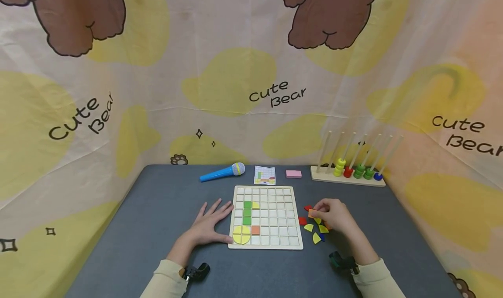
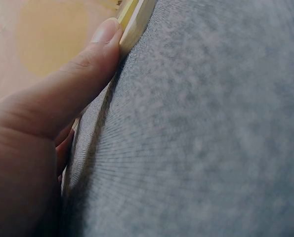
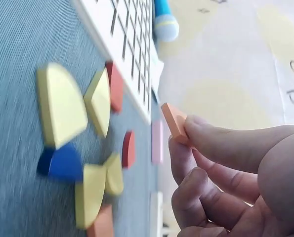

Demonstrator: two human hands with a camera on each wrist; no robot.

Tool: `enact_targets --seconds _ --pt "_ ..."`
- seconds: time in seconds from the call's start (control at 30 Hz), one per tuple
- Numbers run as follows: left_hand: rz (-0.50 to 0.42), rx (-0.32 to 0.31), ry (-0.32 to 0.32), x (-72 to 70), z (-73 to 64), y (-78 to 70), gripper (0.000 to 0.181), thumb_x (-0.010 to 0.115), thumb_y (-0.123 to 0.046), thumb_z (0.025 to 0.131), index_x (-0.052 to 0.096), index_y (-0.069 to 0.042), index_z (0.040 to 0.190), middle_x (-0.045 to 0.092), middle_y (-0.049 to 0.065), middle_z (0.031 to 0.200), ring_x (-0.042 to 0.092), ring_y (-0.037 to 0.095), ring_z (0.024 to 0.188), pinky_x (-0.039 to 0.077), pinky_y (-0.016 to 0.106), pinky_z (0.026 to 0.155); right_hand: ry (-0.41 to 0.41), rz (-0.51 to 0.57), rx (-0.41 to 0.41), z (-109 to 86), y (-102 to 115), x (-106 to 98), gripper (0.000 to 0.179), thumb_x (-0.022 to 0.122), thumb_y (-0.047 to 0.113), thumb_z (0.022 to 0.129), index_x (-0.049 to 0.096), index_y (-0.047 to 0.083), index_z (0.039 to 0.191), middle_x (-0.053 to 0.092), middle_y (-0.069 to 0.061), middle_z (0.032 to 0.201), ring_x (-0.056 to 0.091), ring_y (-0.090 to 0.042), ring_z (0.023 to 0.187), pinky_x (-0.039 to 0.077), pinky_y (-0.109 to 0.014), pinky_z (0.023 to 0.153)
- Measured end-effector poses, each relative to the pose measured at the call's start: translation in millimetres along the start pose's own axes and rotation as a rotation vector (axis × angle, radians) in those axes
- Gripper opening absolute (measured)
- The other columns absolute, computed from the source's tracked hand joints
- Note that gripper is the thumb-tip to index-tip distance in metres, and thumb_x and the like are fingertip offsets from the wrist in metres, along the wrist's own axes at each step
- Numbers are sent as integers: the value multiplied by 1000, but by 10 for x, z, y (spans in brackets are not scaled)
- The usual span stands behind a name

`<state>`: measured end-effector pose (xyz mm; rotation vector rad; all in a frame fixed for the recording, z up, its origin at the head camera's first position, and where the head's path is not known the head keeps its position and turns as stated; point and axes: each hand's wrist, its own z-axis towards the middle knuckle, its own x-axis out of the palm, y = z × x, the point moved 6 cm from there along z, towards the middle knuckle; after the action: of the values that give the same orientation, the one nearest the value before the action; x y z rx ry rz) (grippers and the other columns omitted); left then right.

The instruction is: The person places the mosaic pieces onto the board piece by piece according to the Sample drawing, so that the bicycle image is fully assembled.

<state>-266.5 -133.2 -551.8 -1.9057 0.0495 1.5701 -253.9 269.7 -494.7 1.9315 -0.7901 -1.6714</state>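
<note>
A white grid board (image 1: 275, 217) lies on the dark table. On its left part sit green squares (image 1: 247, 213), a yellow piece (image 1: 256, 205), an orange square (image 1: 256, 230) and a yellow disc of quarter pieces (image 1: 241, 235). My left hand (image 1: 206, 226) rests at the board's left edge with fingers spread, its thumb touching the lower left corner. My right hand (image 1: 334, 215) pinches an orange square tile (image 3: 174, 122) between thumb and fingers, above a loose pile of pieces. Yellow quarter pieces (image 3: 63, 106), a blue piece (image 3: 63, 163) and red pieces (image 3: 115, 88) lie in that pile.
Behind the board are a blue toy microphone (image 1: 220, 173), a small pattern card (image 1: 265, 175) and a pink block (image 1: 293, 174). A peg abacus (image 1: 347, 178) with coloured beads stands at the back right. Printed cloth walls (image 1: 220, 84) enclose the table.
</note>
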Motion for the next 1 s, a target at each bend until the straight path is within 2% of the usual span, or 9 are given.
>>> enact_targets --seconds 0.57,0.83,1.0 --pt "0 -4 -4 7 21 21 112 72 -79 70 29 -30 161 24 -9 168 7 29 158 -6 62 122 23 88 -114 -40 509 343 12 81 21 87 75 10 88 68 -4 75 56 -18 66 47 -28 55" --pt "-4 4 -5 -1 2 10 112 73 -77 70 30 -27 161 25 -5 168 8 32 158 -5 64 122 97 127 -215 -90 674 582 13 82 23 86 75 12 84 67 0 73 57 -14 70 45 -28 60" --pt "5 7 -19 2 -1 13 112 74 -77 70 31 -27 160 26 -4 167 10 33 157 -2 65 121 129 142 -220 -93 732 728 13 83 22 85 74 13 83 65 2 72 56 -15 69 45 -28 58"
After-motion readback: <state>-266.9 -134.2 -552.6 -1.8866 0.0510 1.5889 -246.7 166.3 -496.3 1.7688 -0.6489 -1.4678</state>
